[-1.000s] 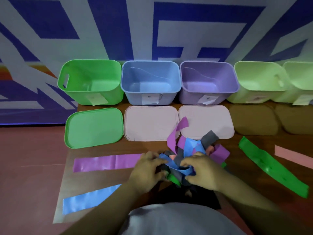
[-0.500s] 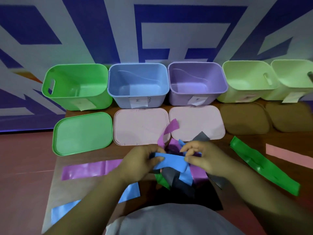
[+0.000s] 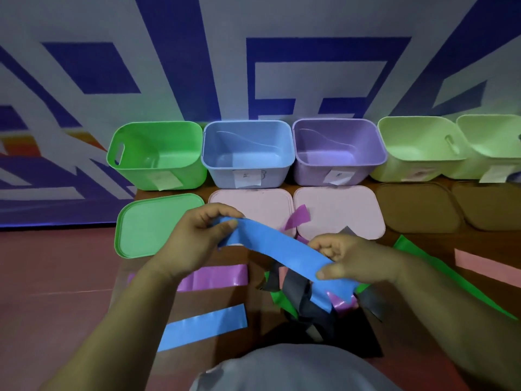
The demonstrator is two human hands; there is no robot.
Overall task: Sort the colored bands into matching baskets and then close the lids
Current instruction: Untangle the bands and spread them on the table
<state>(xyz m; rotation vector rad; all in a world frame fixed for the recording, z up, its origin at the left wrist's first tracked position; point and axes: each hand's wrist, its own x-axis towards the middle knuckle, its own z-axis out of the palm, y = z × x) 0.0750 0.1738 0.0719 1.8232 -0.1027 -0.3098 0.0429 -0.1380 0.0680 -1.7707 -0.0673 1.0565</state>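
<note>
Both hands pinch the blue band [image 3: 277,251], left hand [image 3: 194,241] at its far end, right hand [image 3: 352,262] nearer; best lift it free of the tangled pile [image 3: 315,300] before carrying it to the blue basket [image 3: 246,167].

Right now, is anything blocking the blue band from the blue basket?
Nothing visible. The left hand and right hand hold the blue band up; the blue basket is open, a flat pink lid before it.

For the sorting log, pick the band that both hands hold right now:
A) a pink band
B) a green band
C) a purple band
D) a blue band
D: the left hand and the right hand each pinch an end of the blue band, which spans between them above the tangled pile.
</note>
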